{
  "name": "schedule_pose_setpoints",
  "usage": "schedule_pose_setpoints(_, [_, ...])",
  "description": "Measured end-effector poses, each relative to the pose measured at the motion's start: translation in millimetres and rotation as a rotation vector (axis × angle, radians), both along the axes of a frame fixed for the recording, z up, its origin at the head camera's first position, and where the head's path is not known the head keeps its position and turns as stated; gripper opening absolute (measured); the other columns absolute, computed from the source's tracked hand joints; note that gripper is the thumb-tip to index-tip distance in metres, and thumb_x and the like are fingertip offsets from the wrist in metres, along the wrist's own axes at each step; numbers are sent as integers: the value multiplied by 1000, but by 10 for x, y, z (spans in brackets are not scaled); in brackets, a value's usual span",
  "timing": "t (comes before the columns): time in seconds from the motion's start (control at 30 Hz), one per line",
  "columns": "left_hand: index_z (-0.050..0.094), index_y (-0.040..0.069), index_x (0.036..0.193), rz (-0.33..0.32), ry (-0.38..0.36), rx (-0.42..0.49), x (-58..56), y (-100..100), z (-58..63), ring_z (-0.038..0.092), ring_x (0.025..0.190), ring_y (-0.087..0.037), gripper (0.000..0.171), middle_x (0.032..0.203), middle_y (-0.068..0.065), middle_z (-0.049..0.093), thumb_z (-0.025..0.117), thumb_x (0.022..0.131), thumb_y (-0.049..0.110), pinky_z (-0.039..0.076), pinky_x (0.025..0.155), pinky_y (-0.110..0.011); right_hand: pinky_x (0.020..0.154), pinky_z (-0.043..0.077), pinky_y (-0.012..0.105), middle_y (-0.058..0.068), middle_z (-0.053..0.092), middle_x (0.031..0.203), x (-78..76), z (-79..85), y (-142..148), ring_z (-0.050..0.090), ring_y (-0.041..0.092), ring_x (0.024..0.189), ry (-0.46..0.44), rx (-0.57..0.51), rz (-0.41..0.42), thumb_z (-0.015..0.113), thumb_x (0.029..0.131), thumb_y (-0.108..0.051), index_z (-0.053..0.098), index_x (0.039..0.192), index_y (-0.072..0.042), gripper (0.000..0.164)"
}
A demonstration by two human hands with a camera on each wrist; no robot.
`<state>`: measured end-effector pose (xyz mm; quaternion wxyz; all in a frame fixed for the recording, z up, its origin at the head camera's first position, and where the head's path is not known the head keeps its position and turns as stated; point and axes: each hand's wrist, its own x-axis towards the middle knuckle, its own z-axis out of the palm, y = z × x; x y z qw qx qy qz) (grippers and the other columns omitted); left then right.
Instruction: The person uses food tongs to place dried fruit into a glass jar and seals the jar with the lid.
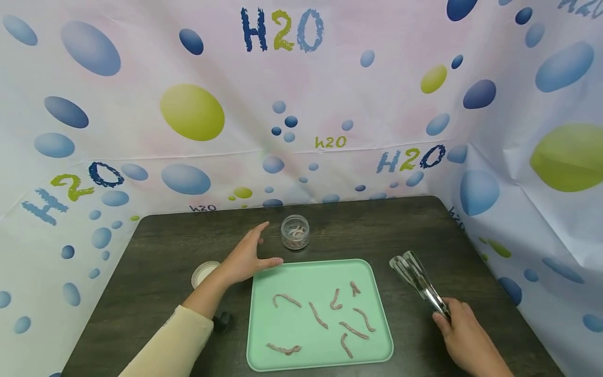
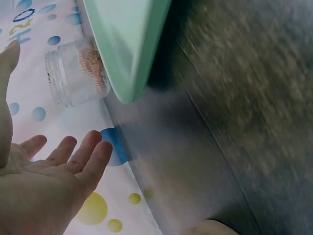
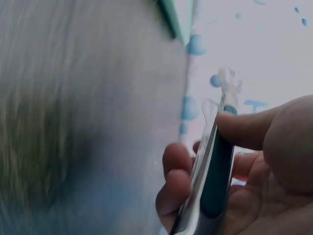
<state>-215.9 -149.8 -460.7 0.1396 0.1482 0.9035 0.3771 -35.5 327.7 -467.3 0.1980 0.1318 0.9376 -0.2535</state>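
My left hand [image 1: 246, 256] reaches over the tray's far left corner, thumb and fingers spread and holding nothing. Just right of its fingertips stands an uncapped clear jar [image 1: 295, 234] with pinkish worm-like strips inside; the left wrist view also shows this jar [image 2: 73, 73] beyond the fingers. Several similar strips, one being a curved strip [image 1: 286, 299], lie scattered on the light green tray [image 1: 306, 277]. My right hand [image 1: 464, 335] grips metal tongs [image 1: 416, 277] by the handle, right of the tray, their heads pointing away from me. In the right wrist view the tongs [image 3: 215, 171] show a dark green grip.
A round pale lid [image 1: 203, 273] lies left of the tray, partly behind my left forearm. A small black object [image 1: 222, 320] shows beside my sleeve. The dark wooden table [image 1: 179, 246] meets a printed sheet [image 1: 330, 104] at its back and right side.
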Motion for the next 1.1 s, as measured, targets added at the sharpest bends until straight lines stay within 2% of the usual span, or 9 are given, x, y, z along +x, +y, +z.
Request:
schedule_pose_setpoints(0.17, [12, 22, 176, -25, -42, 63, -112, -34, -41, 44, 157, -46, 115, 180, -16, 22, 86, 93, 49, 52, 116, -67, 85, 60, 56, 37, 57, 144, 36, 59, -207, 61, 56, 126, -1, -28, 6, 61, 112, -43, 47, 154, 9, 69])
schedule_pose_setpoints(0.27, [10, 23, 176, -49, -74, 114, -200, -45, -72, 41, 159, -48, 116, 182, -13, 20, 87, 93, 46, 50, 120, -66, 86, 61, 56, 33, 61, 143, 57, 57, -324, 64, 55, 125, 4, -18, 21, 68, 108, -43, 54, 152, 6, 68])
schedule_pose_setpoints(0.4, [8, 25, 176, -83, -109, 152, -325, -33, -115, 37, 161, -48, 115, 182, -11, 19, 87, 95, 42, 45, 126, -65, 73, 57, 43, 17, 70, 124, 110, 40, -443, 71, 31, 94, 47, 28, 59, 73, 104, -36, 60, 149, 2, 60])
schedule_pose_setpoints(0.47, [7, 22, 176, -100, -119, 154, -380, -19, -135, 37, 161, -48, 114, 182, -12, 20, 86, 96, 42, 45, 126, -64, 65, 49, 36, 8, 68, 111, 142, 24, -487, 62, 19, 79, 85, 54, 82, 75, 104, -32, 63, 147, 1, 55])
schedule_pose_setpoints(0.53, [9, 18, 176, -114, -131, 150, -429, 0, -151, 38, 161, -48, 113, 182, -13, 21, 85, 97, 42, 46, 126, -63, 60, 41, 32, 1, 63, 102, 171, 10, -524, 51, 13, 70, 118, 87, 100, 76, 103, -29, 66, 144, -2, 50])
schedule_pose_setpoints(0.63, [14, 14, 175, -121, -157, 154, -484, 40, -154, 40, 160, -47, 108, 181, -14, 25, 84, 97, 40, 49, 124, -62, 56, 36, 30, -2, 59, 96, 200, -15, -562, 44, 11, 63, 155, 132, 122, 77, 101, -27, 69, 140, -4, 45])
schedule_pose_setpoints(0.77, [26, 15, 173, -102, -168, 140, -542, 110, -147, 47, 156, -43, 99, 176, -14, 36, 85, 97, 39, 56, 116, -60, 54, 35, 28, -5, 57, 92, 208, -25, -603, 41, 9, 60, 172, 170, 124, 79, 100, -25, 73, 136, -8, 40])
schedule_pose_setpoints(0.9, [34, 17, 170, -81, -151, 90, -587, 179, -171, 54, 151, -41, 95, 168, -17, 48, 87, 95, 41, 61, 109, -57, 53, 34, 27, -6, 57, 90, 199, -30, -634, 40, 9, 59, 191, 194, 132, 79, 100, -23, 75, 133, -9, 37])
schedule_pose_setpoints(1.1, [38, 18, 168, -54, -111, 77, -668, 294, -216, 57, 148, -37, 95, 163, -15, 53, 90, 92, 42, 61, 107, -56, 54, 35, 26, -9, 59, 87, 208, -49, -642, 40, 6, 59, 243, 214, 136, 80, 100, -22, 78, 129, -14, 30])
